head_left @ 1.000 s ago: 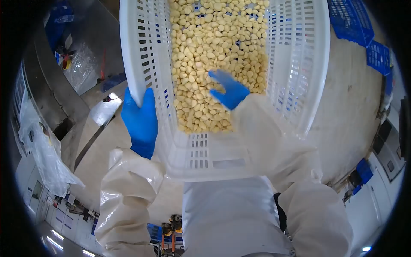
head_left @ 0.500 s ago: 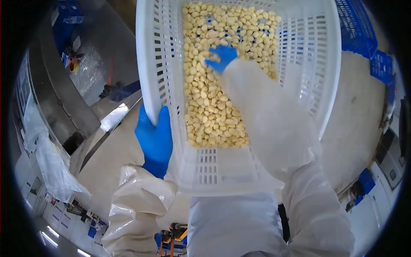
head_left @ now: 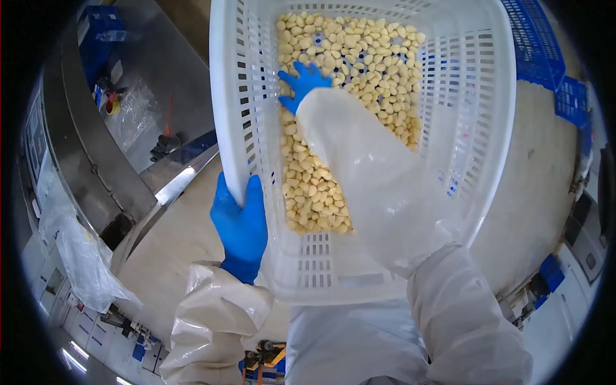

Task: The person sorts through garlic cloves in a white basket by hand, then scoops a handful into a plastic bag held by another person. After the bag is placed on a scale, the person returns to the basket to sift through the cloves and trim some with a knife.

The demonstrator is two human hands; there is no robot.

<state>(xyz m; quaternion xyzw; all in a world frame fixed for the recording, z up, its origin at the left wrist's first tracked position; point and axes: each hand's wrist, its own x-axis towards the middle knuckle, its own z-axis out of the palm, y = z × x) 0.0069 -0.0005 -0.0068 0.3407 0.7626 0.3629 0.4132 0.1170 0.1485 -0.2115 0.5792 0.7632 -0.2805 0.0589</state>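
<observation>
Our L hand [head_left: 240,221] has the white basket [head_left: 221,83] by its side wall: thumb on the inner side, fingers on the outer, rim pinched btwn, so that grip's closed abt as far as the wall allows. Our R hand [head_left: 303,85] is inside the basket, up & right of the L grip, fingers fanned wide over the pale pieces [head_left: 314,205] (could be peeled cloves, can't be sure). Nothing shows btwn those fingers; the underside of the palm is hidden, so we can't tell if anything's under it.

Pieces lie all round the R grip: a thick run on our side of it, a thinner layer beyond & to its right, where bits of blue show thru the gaps. Our R sleeve [head_left: 385,173] covers the patch to the R grip's lower right, so no view there.

Step in hand, as we judge it: R grip working the pieces over while L grip steadies the basket. Next move, we reckon, calls for a flat, light R palm that pushes w/o crushing, sleeve lifted clear of the pieces, & a firm L hold so the basket doesn't tip.

Up & left of the L grip: metal tabletop [head_left: 176,51] w/ a clear plastic bag [head_left: 138,112]. Well off to the R grip's right: blue crate [head_left: 536,45].
</observation>
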